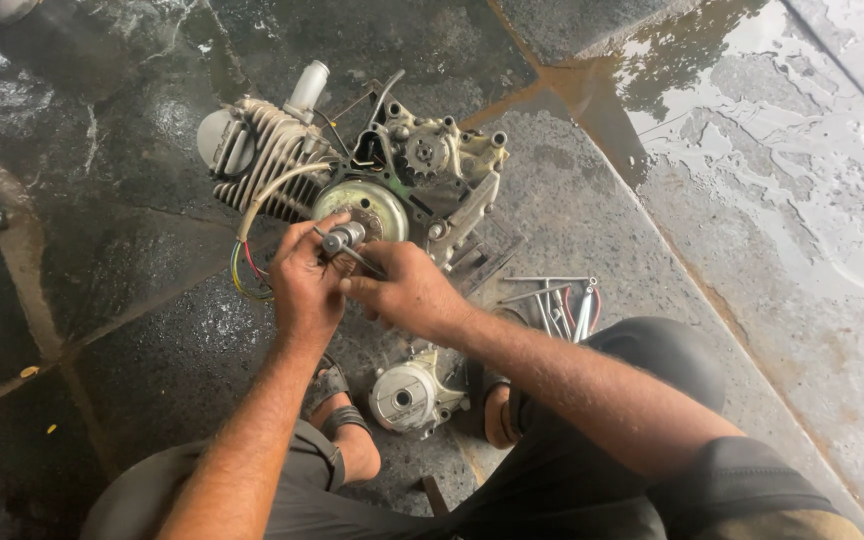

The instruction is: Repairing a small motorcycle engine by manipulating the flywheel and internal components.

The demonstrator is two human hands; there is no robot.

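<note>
A small motorcycle engine [282,150] with a finned cylinder lies on the wet stone floor. Its round flywheel [377,203] faces up. My left hand [304,280] grips a metal puller tool [344,238] set on the flywheel's centre. My right hand [407,292] holds a thin metal bar [364,262] that runs across the puller. Both hands sit close together just in front of the flywheel.
A removed side cover [407,395] lies between my sandalled feet. Several long T-handle wrenches and a red-handled tool [557,300] lie to the right. Coloured wires [245,275] hang from the engine's left. Puddles [752,130] spread at the upper right.
</note>
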